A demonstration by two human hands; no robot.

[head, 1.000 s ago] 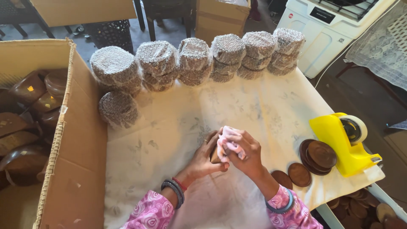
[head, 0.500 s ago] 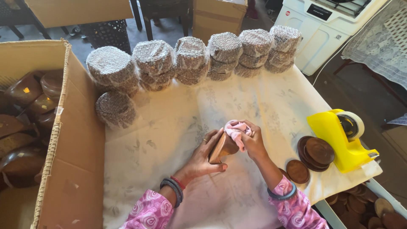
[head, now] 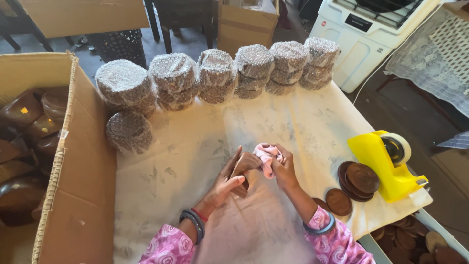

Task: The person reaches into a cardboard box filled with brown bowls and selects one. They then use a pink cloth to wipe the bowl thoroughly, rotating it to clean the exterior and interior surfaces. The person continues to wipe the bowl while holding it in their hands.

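My left hand [head: 225,182] grips a small brown wooden disc [head: 245,165], held on edge above the white cloth-covered table [head: 185,161]. My right hand [head: 282,165] presses a pink cloth [head: 266,157] against the disc's face. Both wrists wear bangles and pink patterned sleeves. To the right lie more brown discs [head: 359,180] in a low stack, with single ones [head: 338,201] beside it.
A yellow tape dispenser [head: 388,164] stands at the right edge. Several bubble-wrapped round stacks [head: 215,73] line the far side, one [head: 129,131] nearer. A big cardboard box [head: 78,186] with brown wooden items sits left. A bin of discs [head: 415,239] lies lower right.
The disc has been tilted up on edge and the pink cloth has shifted over its face; both hands stay at the same spot on the table.
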